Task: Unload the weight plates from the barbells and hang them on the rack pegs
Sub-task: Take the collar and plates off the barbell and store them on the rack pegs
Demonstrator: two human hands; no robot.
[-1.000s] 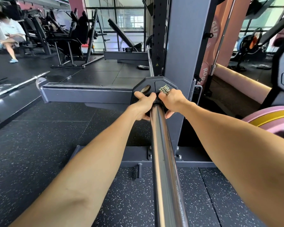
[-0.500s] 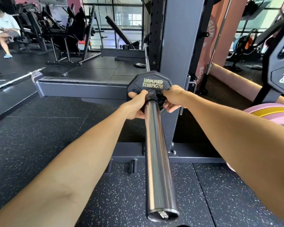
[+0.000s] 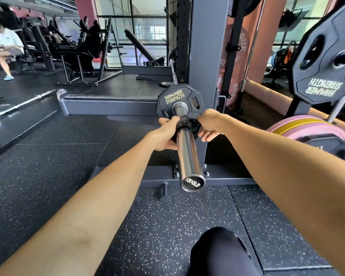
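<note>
Gripping black barbell collar [image 3: 187,126] with left hand [image 3: 166,134], right hand [image 3: 209,124], just before Hammer Strength plate [image 3: 179,100]; risking plate sliding off sleeve [image 3: 188,158].

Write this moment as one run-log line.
left hand: grips collar | right hand: grips collar | collar: on bar | small plate: on bar

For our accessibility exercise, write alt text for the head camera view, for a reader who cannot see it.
Both hands, left hand and right hand, grip a black barbell collar on a chrome barbell sleeve, drawn a little away from a small black Hammer Strength plate on the bar. A grey rack upright stands behind; pink and yellow plates lie at right.
</note>
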